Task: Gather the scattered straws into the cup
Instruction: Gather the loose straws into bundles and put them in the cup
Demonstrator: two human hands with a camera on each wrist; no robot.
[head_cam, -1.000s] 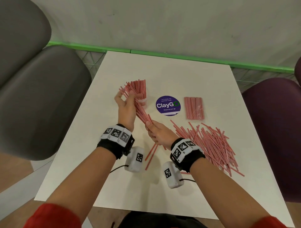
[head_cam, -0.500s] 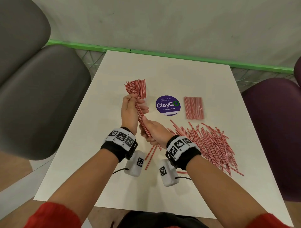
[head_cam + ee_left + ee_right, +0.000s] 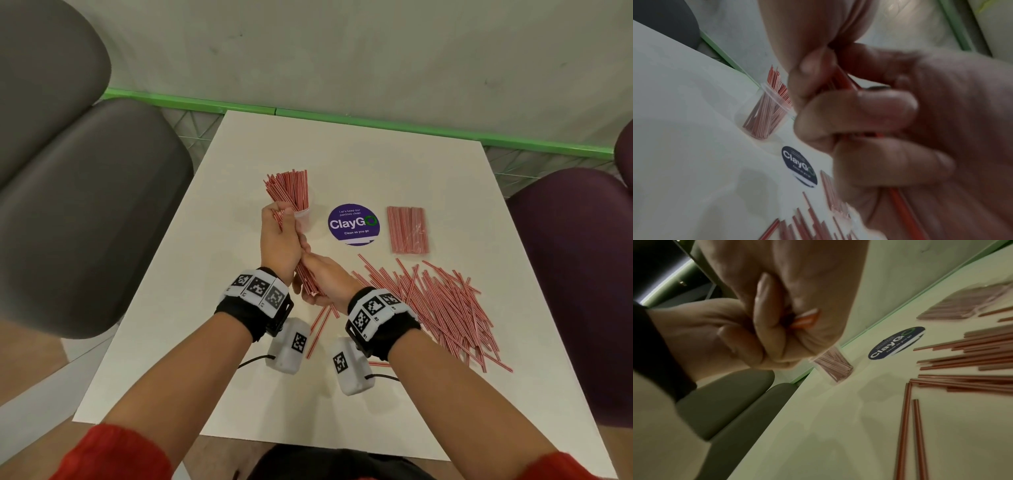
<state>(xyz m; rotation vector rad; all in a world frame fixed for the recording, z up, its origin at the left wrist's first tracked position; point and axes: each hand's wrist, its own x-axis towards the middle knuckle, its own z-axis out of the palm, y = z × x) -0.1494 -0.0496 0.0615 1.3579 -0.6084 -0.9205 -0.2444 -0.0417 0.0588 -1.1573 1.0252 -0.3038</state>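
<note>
Both hands hold one bundle of red-and-white straws (image 3: 307,276) above the table. My left hand (image 3: 279,240) grips its upper part, fingers curled round it (image 3: 844,81). Just below, my right hand (image 3: 325,279) clasps the lower end in a fist (image 3: 807,318). The bundle's top fans out beside the clear plastic cup (image 3: 304,216), which stands just beyond my left hand with several straws upright in it (image 3: 766,113). A big pile of scattered straws (image 3: 442,308) lies to the right of my right wrist.
A purple round ClayGo sticker (image 3: 354,224) lies right of the cup. A flat packet of straws (image 3: 407,229) lies further right. Two loose straws (image 3: 318,325) lie between my wrists. A grey chair (image 3: 85,212) stands left of the white table (image 3: 376,154), a purple one (image 3: 575,267) right.
My left hand has gone from open fingers to a closed grip on the bundle. The hands have drawn together and the straws stand tighter and nearer the cup.
</note>
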